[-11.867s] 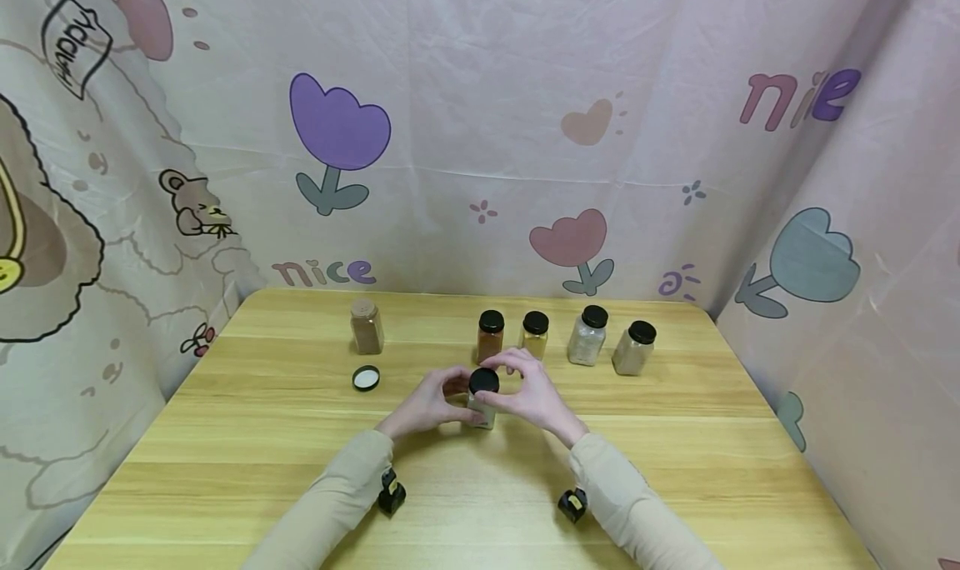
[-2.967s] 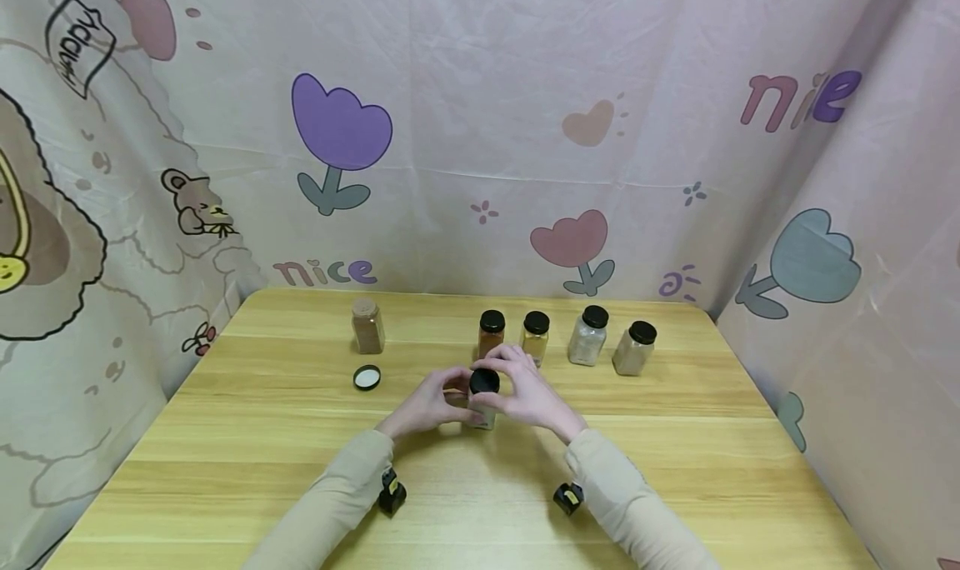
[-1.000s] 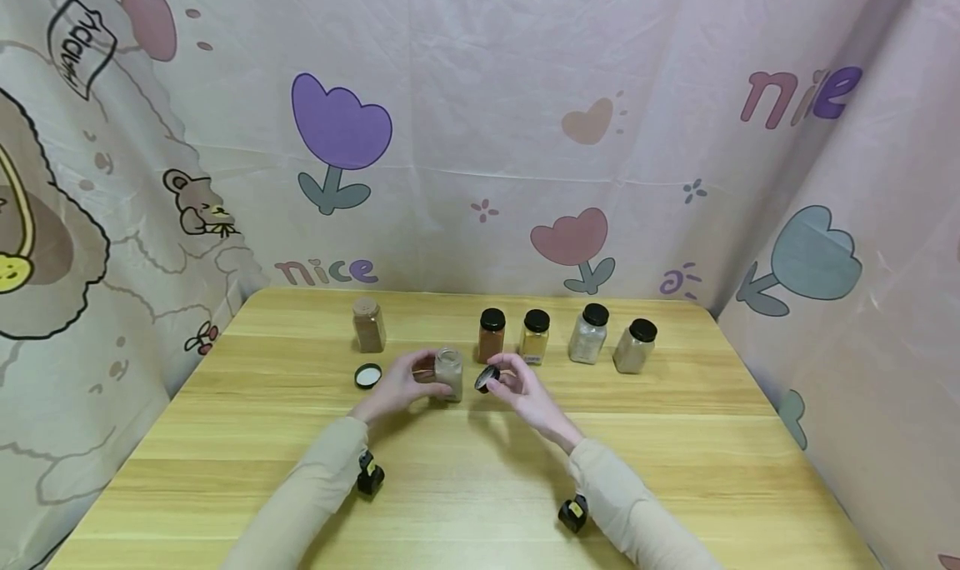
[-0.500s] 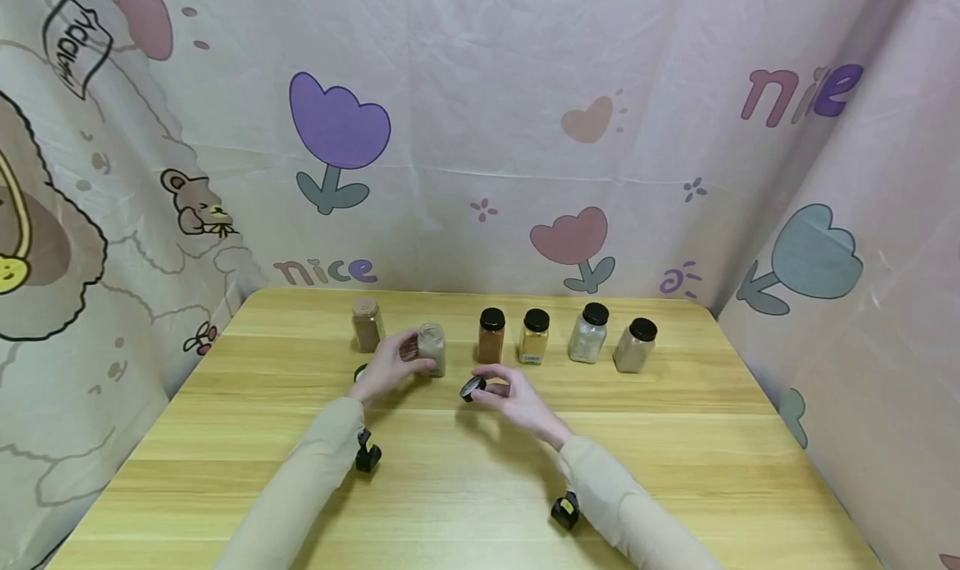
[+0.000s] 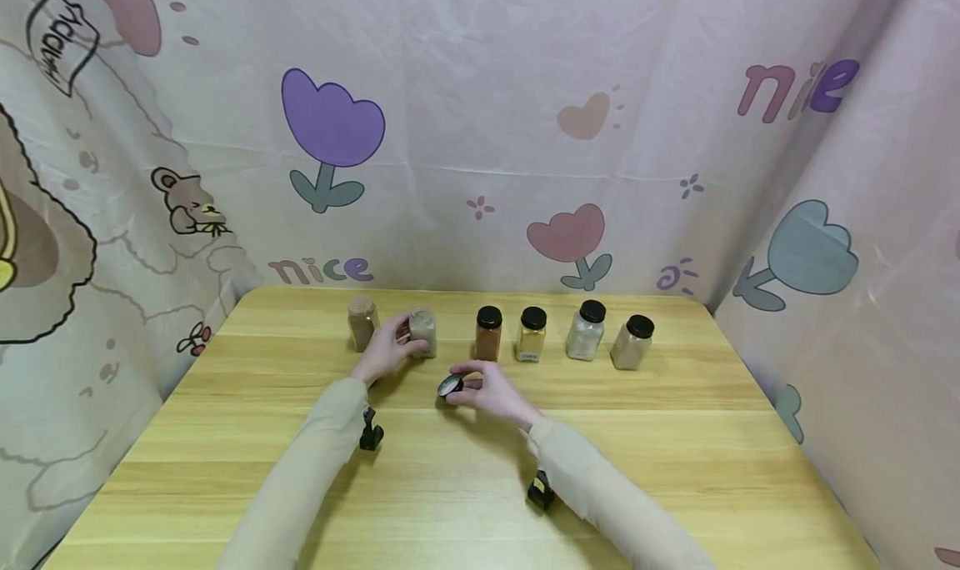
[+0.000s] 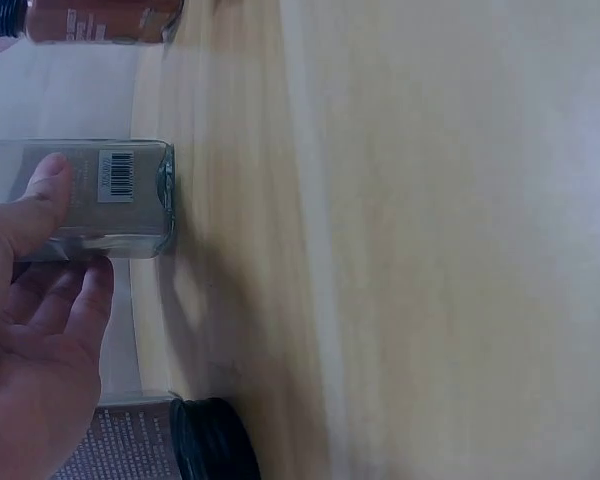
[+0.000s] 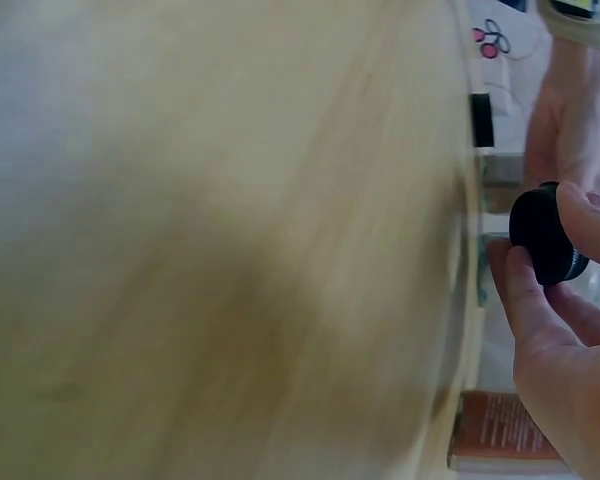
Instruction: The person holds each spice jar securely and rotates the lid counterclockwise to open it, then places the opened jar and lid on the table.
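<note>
My left hand (image 5: 384, 351) grips a clear glass spice jar (image 5: 423, 334) of greyish powder, thumb on one side and fingers on the other. The jar is upright and without its black cap; its barcode label (image 6: 117, 176) shows in the left wrist view. Between thumb and fingertips, my right hand (image 5: 495, 392) pinches a black lid (image 5: 450, 385), tilted, a little in front of the jar. To the left of the held jar stands a brown-powder jar (image 5: 363, 320), also without a black cap. Another black lid (image 6: 218, 440) shows beside it in the left wrist view; my left hand hides it in the head view.
Capped jars stand along the back right: one red-brown (image 5: 488, 334), one yellow (image 5: 532, 335), one whitish (image 5: 586, 332) and one beige (image 5: 632, 343). All are on a wooden table (image 5: 450, 487), with a printed curtain (image 5: 450, 120) behind and at the sides.
The lid on the greyish jar has come off in my right hand. My left hand has carried the jar back and left, near the brown one; my right hand has moved left with the lid.
</note>
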A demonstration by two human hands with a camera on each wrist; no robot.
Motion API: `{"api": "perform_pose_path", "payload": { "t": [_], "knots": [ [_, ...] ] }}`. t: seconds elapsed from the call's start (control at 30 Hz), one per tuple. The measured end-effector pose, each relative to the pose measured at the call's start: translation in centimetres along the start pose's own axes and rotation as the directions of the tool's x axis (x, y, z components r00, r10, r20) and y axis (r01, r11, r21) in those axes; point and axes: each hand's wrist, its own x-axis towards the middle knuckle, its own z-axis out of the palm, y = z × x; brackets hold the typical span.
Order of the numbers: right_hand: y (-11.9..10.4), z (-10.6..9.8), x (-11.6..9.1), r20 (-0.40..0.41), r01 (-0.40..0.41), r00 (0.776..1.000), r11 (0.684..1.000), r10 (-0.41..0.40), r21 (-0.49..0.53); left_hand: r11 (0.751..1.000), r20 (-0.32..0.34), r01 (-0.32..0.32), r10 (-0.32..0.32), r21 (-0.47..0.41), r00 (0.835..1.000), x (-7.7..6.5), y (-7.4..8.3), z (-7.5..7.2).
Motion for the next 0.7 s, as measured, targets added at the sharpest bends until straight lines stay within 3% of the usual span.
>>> {"api": "perform_pose_path", "payload": {
  "t": [0.37,0.7],
  "knots": [
    [0.0,1.5,2.8,-0.008,0.034,0.999,0.978,-0.036,-0.207,0.997,-0.009,0.077,-0.077,0.008,0.997,1.0,-0.1,-0.4],
    [0.6,2.2,4.0,-0.024,0.042,0.999,0.965,-0.049,-0.259,0.997,0.001,0.053,-0.053,0.053,0.999,0.8,-0.4,-0.6]
  ]
}}
